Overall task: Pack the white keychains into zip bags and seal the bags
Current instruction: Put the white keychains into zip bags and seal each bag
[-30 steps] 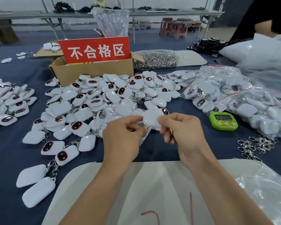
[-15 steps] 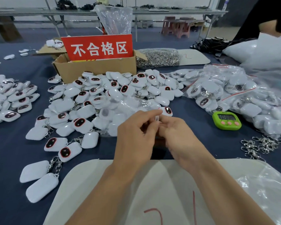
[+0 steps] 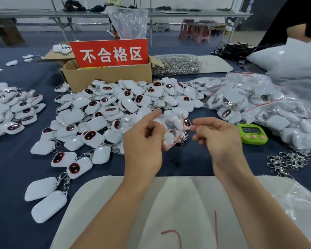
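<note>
A bare band of the blue table (image 3: 178, 162) runs between the white sheet (image 3: 169, 203) at the near edge and the middle heap of white keychains (image 3: 115, 108). Above it hang the left hand (image 3: 144, 146), gripping a zip bag (image 3: 172, 130), and the right hand (image 3: 217, 141). An open lane separates this heap from the left pile (image 3: 7, 106). Toward the right edge a green timer (image 3: 252, 133), loose metal clasps (image 3: 287, 162) and a mound of filled bags (image 3: 258, 105) block passage. A cardboard box (image 3: 106, 78) closes the far side.

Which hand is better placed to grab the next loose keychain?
Right, probably: the right hand hovers empty near the keychain heap, while the left hand grips the filled zip bag.
</note>
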{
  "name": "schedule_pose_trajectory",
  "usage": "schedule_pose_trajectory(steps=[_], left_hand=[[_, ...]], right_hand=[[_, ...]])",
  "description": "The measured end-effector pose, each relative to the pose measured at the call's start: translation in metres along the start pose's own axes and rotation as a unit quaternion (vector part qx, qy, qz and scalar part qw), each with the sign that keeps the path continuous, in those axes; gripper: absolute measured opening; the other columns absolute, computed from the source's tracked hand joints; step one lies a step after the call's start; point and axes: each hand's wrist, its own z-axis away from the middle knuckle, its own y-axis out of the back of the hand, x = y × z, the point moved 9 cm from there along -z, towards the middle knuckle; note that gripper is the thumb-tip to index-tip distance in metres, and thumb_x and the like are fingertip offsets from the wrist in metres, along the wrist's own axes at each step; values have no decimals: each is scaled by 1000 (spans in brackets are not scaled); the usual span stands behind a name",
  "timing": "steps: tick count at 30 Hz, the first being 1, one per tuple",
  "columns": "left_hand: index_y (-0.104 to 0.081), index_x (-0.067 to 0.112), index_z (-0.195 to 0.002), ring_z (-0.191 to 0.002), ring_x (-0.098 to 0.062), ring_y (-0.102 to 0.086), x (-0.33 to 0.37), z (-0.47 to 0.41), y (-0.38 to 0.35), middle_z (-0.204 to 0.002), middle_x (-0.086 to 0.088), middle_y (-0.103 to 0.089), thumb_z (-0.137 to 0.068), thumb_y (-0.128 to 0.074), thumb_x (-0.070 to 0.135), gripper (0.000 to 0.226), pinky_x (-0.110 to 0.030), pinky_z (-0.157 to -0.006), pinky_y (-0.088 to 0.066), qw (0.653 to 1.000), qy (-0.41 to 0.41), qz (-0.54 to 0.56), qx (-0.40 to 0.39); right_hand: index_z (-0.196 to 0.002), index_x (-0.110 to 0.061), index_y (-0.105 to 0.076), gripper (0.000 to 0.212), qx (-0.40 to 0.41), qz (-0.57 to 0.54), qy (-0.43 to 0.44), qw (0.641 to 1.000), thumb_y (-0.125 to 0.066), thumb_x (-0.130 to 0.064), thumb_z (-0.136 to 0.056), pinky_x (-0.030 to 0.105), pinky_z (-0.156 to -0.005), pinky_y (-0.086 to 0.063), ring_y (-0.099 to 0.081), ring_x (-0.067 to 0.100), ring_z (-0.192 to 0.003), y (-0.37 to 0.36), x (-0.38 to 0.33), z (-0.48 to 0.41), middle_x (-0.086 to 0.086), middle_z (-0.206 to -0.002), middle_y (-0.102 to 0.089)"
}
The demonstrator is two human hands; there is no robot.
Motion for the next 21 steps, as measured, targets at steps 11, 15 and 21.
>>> schedule_pose_trajectory(steps=[11,15,21], left_hand=[[-74,18,-112,-54,-6,-54,20,-34,49,-67,3,-63,-94,-63,-4,31,-17,-51,-47,953,85,251,144],[-73,17,-118,-57,-5,-52,59,-53,77,-80,2,-67,-94,-63,-4,33,-17,-55,-46,956,24,248,158],[-70,20,-120,-61,-3,-57,104,-52,101,-69,16,-63,-94,-60,-1,35,-24,-61,-49,971,-123,113,172]], right_hand=[[-131,-44,-58,44,-158,447,92,876,-65,-23,-93,25,-89,-37,-53,18,-106,-50,8,24,-9,-112,-54],[-111,-37,-64,21,-125,420,98,893,-67,-25,-93,27,-71,-40,-56,14,-91,-46,2,22,-3,-103,-61],[-116,-33,-68,37,-113,364,106,918,-69,-7,-89,4,-71,-40,-54,8,-89,-41,-3,22,-15,-100,-54]])
